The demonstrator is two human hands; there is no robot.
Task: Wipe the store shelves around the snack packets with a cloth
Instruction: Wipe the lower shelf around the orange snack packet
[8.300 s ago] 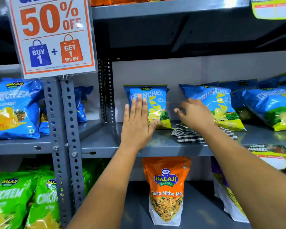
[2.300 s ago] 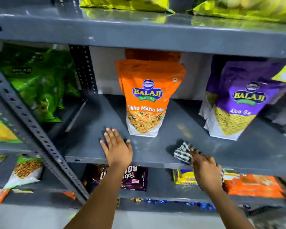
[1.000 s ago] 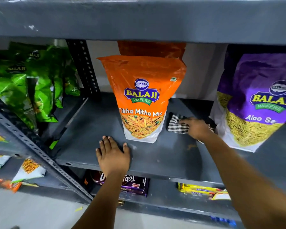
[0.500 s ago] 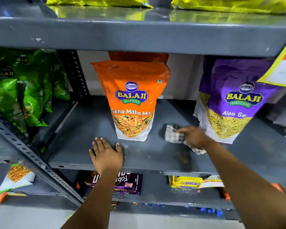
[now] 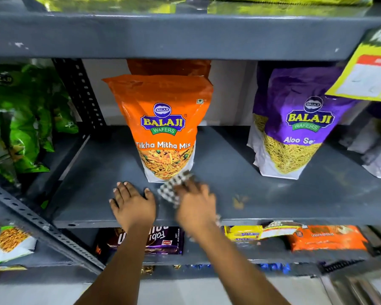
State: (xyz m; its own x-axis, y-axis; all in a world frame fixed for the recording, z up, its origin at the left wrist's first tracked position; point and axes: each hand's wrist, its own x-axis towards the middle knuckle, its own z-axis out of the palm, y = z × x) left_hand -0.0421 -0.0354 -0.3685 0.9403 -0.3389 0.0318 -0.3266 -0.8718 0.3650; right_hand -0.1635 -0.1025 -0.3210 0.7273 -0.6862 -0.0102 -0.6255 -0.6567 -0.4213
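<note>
An orange snack packet (image 5: 163, 126) stands upright on the grey shelf (image 5: 262, 194), with a purple packet (image 5: 295, 128) to its right. My right hand (image 5: 196, 208), blurred with motion, presses a black-and-white checked cloth (image 5: 174, 186) onto the shelf just in front of the orange packet's lower right corner. Flat on the shelf near its front edge lies my left hand (image 5: 132, 205), fingers spread, empty, just left of the cloth.
Green packets (image 5: 20, 128) fill the bay to the left, past a perforated upright (image 5: 84, 95). The shelf above (image 5: 185, 34) overhangs, and a yellow price tag (image 5: 365, 75) hangs at the right. Dark and orange packets (image 5: 326, 238) lie on the shelf below.
My right hand has swept the cloth leftward and toward the shelf front, from beside the purple packet to in front of the orange one. My left hand has stayed planted.
</note>
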